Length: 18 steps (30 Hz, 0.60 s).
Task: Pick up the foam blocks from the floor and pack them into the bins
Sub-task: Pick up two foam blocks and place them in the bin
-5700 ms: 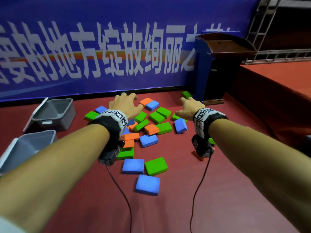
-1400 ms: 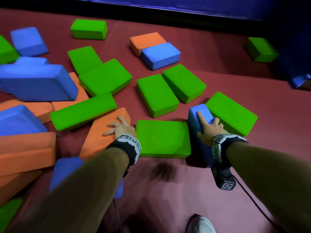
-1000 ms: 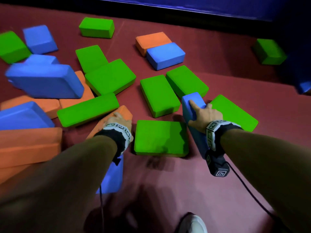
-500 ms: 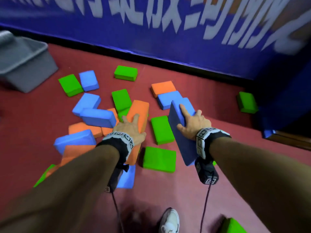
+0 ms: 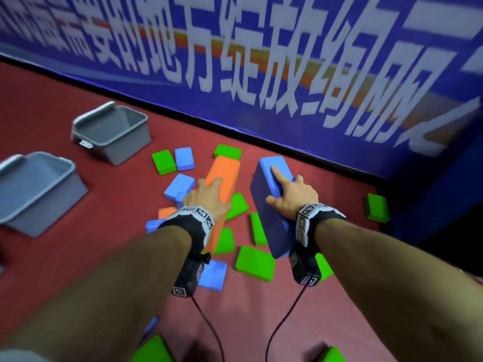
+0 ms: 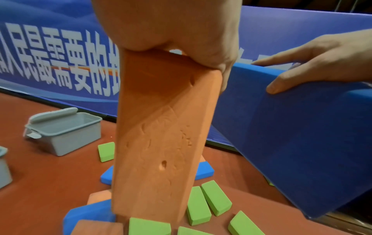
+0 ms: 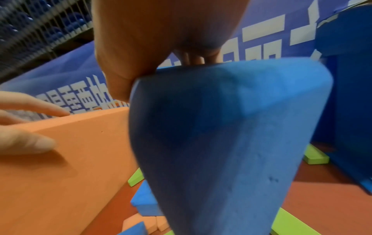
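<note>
My left hand (image 5: pixel 209 194) grips an orange foam block (image 5: pixel 222 184) on its edge, lifted above the floor; in the left wrist view the orange block (image 6: pixel 161 143) hangs long below my palm. My right hand (image 5: pixel 290 194) grips a blue foam block (image 5: pixel 269 212), thumb on one face and fingers across the top; the blue block (image 7: pixel 221 143) fills the right wrist view. Several green, blue and orange blocks lie on the red floor under both hands. Two grey bins (image 5: pixel 115 134) (image 5: pixel 34 189) stand open at the left.
A blue banner wall (image 5: pixel 261 74) runs along the back. A lone green block (image 5: pixel 376 207) lies at the right by a dark blue stand. More green blocks (image 5: pixel 151 348) sit near my feet. Cables hang from both wrist cameras.
Both hands have lifted their blocks off the floor, orange in the left, blue in the right. My head has risen and turned left, bringing both grey bins into view.
</note>
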Each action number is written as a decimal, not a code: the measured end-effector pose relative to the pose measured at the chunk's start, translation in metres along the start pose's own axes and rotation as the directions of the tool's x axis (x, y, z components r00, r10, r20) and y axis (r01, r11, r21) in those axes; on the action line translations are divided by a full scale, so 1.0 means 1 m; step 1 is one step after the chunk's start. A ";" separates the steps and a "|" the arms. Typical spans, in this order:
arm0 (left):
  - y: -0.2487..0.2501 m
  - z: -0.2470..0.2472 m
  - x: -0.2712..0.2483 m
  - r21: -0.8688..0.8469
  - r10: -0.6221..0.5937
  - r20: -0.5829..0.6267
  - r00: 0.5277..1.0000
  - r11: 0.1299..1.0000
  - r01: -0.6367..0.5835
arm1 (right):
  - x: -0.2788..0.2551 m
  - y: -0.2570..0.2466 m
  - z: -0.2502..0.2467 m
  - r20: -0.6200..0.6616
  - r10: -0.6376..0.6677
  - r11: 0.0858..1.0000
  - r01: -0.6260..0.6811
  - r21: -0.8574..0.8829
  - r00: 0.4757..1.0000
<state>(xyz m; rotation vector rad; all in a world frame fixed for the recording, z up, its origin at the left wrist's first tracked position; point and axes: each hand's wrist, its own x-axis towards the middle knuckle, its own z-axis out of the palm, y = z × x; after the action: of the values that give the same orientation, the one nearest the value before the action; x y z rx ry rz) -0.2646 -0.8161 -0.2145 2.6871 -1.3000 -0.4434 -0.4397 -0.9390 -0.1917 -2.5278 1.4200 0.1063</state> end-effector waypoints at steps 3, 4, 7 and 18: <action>-0.010 -0.017 -0.033 0.003 -0.048 -0.069 0.996 0.999 0.049 | -0.017 -0.018 -0.011 -0.002 -0.080 0.997 0.080 0.002 0.997; -0.013 -0.022 -0.043 0.002 -0.072 -0.090 0.993 0.997 0.073 | -0.022 -0.024 -0.013 -0.003 -0.115 0.993 0.115 -0.003 0.993; -0.028 -0.040 -0.081 -0.029 -0.162 -0.146 0.976 0.987 0.160 | -0.039 -0.042 -0.019 0.011 -0.210 0.977 0.210 -0.025 0.978; -0.152 -0.106 -0.249 -0.074 -0.488 -0.329 0.808 0.867 0.494 | -0.121 -0.203 -0.043 -0.004 -0.603 0.797 0.602 -0.056 0.798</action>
<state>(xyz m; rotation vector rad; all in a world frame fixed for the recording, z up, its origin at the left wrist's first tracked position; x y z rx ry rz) -0.2644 -0.5283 -0.0985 2.9225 -0.5057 -0.0012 -0.3331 -0.7471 -0.0936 -2.8945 0.5504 -0.0006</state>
